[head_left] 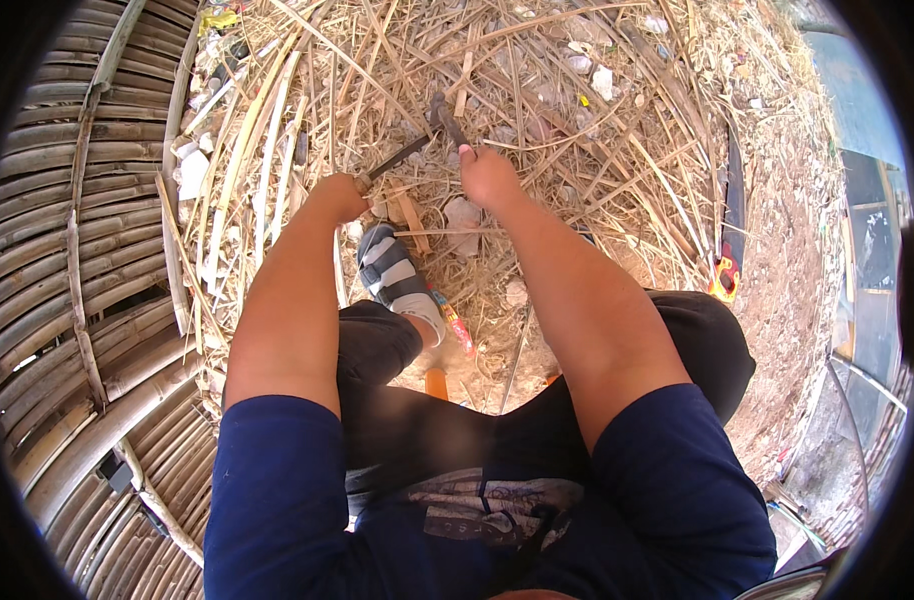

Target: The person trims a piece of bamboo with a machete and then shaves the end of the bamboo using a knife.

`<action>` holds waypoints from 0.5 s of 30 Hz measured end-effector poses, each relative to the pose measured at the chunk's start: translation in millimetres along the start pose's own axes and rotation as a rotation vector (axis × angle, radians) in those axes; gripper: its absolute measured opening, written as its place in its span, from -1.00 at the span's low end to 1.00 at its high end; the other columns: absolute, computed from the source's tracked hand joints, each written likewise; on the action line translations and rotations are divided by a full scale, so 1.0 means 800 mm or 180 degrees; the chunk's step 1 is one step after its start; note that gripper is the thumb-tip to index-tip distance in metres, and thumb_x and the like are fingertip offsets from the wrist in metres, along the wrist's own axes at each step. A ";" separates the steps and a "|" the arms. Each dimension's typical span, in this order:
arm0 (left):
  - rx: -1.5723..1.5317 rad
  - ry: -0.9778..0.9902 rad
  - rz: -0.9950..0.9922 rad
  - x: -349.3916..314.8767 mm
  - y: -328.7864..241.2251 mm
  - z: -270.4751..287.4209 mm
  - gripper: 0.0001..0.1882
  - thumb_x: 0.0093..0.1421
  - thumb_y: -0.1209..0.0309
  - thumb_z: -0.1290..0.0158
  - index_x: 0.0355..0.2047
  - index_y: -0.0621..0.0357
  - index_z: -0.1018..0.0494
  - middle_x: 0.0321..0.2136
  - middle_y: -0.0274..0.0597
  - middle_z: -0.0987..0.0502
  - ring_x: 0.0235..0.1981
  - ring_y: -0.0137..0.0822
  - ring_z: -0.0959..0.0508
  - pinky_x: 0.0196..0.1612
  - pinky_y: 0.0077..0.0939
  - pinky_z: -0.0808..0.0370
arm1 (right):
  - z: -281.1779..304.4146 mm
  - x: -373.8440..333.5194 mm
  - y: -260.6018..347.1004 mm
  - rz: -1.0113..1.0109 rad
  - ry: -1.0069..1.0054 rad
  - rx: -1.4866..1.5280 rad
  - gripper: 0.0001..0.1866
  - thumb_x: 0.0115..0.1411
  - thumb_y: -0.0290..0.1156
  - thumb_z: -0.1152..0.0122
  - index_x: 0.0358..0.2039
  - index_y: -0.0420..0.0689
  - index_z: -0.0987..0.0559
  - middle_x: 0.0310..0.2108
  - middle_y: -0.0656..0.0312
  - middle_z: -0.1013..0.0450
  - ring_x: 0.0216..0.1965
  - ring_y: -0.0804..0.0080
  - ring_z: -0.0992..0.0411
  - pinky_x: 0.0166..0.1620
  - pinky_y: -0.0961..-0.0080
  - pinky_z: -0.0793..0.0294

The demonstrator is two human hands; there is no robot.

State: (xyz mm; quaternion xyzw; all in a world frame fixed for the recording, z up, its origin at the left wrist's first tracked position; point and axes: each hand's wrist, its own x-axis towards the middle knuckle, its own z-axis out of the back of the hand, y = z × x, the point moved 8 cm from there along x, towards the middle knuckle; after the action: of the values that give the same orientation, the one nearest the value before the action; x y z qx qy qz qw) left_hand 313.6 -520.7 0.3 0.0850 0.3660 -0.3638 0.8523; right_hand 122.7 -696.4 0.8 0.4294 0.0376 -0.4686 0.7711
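My left hand (339,199) is closed around the pale handle of a knife (401,157), whose narrow dark blade slants up to the right. Facing it, my right hand (491,178) is closed on a dark, short-handled tool (451,124) that looks like a hammer. Its far end meets or overlaps the blade's tip; whether they touch I cannot tell. Both tools are low over scattered bamboo strips (417,60). Below my left hand is my foot in a grey-striped sandal (392,265), with a pale stone (463,215) to its right.
A handsaw with a red and yellow handle (725,273) lies at the right. Slatted bamboo (117,190) fills the left side. A red tube-like wrapper (457,328) is beside my foot. Blue-grey panels (870,235) stand at the far right, past bare soil (787,350).
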 end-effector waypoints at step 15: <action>-0.1321 0.0899 0.0363 -0.030 -0.010 0.004 -0.53 0.16 0.07 -0.26 -0.60 0.21 -0.39 -0.67 -0.22 -0.40 -0.63 -0.28 -0.43 -0.60 -0.30 -0.36 | 0.076 0.009 -0.107 -0.1171 -0.2156 0.1523 -0.50 0.37 -0.11 0.12 -0.11 -0.37 -0.52 -0.20 -0.25 -0.53 -0.14 -0.22 -0.50 -0.05 -0.04 -0.42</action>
State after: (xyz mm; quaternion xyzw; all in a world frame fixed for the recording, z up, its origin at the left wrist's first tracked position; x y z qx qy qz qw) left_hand 298.6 -514.4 20.2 -0.0213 0.5428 -0.2168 0.8111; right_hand 40.8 -760.2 -18.0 0.4043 -0.2505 -0.7074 0.5229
